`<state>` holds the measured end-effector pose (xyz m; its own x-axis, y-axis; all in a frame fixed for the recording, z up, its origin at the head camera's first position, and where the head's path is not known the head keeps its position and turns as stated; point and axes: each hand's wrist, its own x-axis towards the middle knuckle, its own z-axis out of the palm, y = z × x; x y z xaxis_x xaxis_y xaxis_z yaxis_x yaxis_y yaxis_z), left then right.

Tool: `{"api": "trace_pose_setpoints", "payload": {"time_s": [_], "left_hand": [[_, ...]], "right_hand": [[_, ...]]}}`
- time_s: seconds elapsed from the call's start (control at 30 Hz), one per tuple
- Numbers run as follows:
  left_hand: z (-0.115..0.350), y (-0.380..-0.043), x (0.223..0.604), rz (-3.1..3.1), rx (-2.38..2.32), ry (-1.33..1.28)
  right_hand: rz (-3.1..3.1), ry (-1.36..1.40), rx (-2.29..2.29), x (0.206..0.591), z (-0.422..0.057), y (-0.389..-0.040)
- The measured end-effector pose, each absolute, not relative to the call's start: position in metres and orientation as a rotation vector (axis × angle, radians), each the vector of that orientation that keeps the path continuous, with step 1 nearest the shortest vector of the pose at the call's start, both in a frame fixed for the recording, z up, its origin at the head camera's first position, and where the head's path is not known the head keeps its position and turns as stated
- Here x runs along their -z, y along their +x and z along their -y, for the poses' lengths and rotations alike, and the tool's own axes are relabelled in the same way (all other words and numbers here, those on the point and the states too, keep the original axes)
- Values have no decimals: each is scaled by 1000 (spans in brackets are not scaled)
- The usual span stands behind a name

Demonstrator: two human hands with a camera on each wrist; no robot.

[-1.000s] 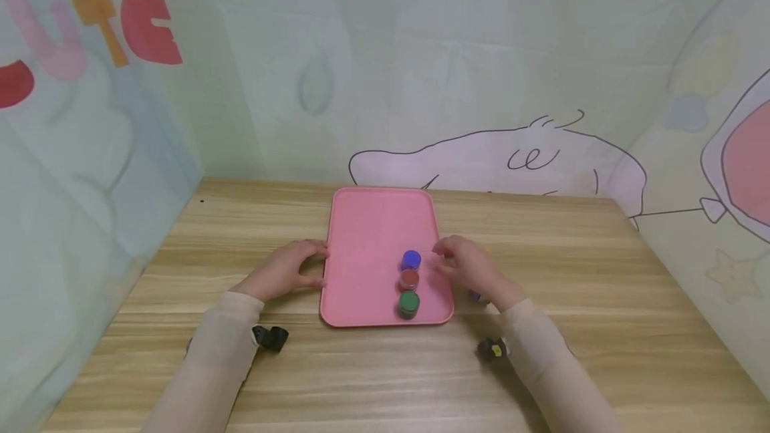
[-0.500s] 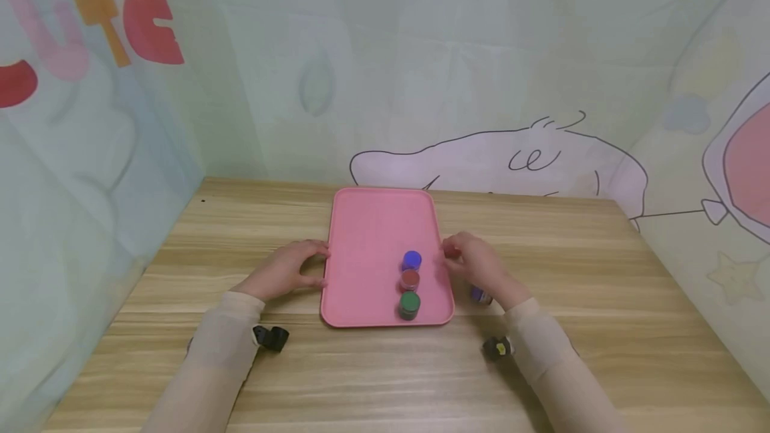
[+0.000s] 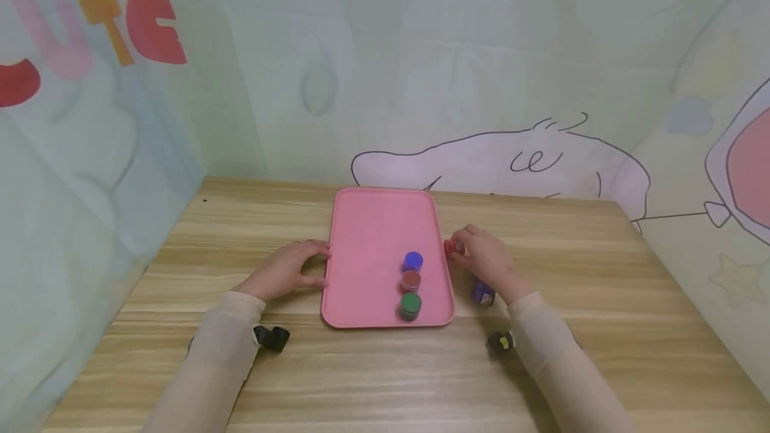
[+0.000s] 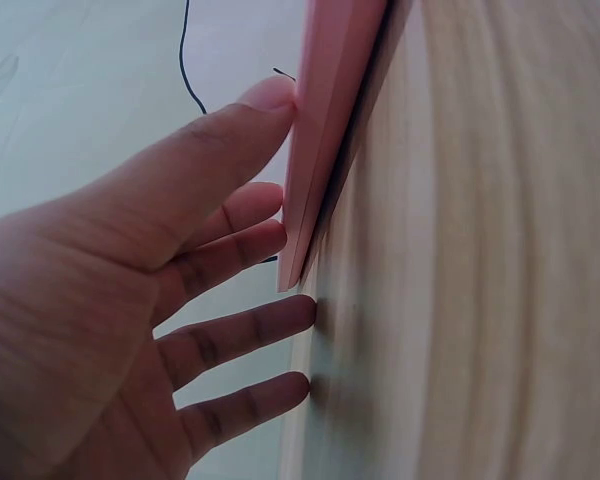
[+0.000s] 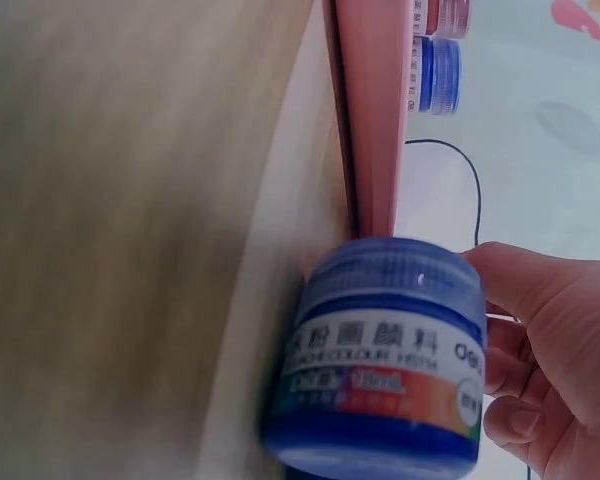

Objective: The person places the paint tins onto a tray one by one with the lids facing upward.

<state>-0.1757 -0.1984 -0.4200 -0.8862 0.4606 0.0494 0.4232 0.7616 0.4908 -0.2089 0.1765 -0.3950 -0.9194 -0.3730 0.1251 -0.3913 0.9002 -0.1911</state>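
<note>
A pink tray (image 3: 369, 239) lies on the wooden table, with a blue-lidded (image 3: 412, 261), a brown-red-lidded (image 3: 411, 280) and a green-lidded paint jar (image 3: 410, 306) in a row on its right side. My left hand (image 3: 287, 269) touches the tray's left rim with its fingertips, its fingers spread and relaxed in the left wrist view. Just outside the right rim, my right hand (image 3: 486, 260) pinches a small red paint jar (image 3: 452, 246). Below that hand a blue paint jar (image 5: 380, 350) rests on the table; in the right wrist view it hides the red one.
Bare wood (image 3: 373, 379) stretches in front of the tray. Printed cloth (image 3: 397, 85) hangs behind the table and along both sides. Black devices sit at the left wrist (image 3: 272, 338) and right wrist (image 3: 500, 341).
My right hand has drawn back from over the tray to beyond its right rim, where the red paint jar now shows in its fingers. The blue jar beneath is uncovered. My left hand stays put.
</note>
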Motion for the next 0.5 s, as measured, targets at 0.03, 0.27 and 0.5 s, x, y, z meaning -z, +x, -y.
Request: {"api": "trace_pose_setpoints", "payload": {"time_s": [0.03,0.27,0.5], "left_hand": [[198,-176,420,-2880,-773,723],[199,-176,420,-2881,-760,735],[200,-175,420,-2881,-765,740]], "right_hand": [[2989,590,-312,395,-176,-209],[2963,664,-225,393,-176,-211],[2964,700,-141,395,-176,-215]]}}
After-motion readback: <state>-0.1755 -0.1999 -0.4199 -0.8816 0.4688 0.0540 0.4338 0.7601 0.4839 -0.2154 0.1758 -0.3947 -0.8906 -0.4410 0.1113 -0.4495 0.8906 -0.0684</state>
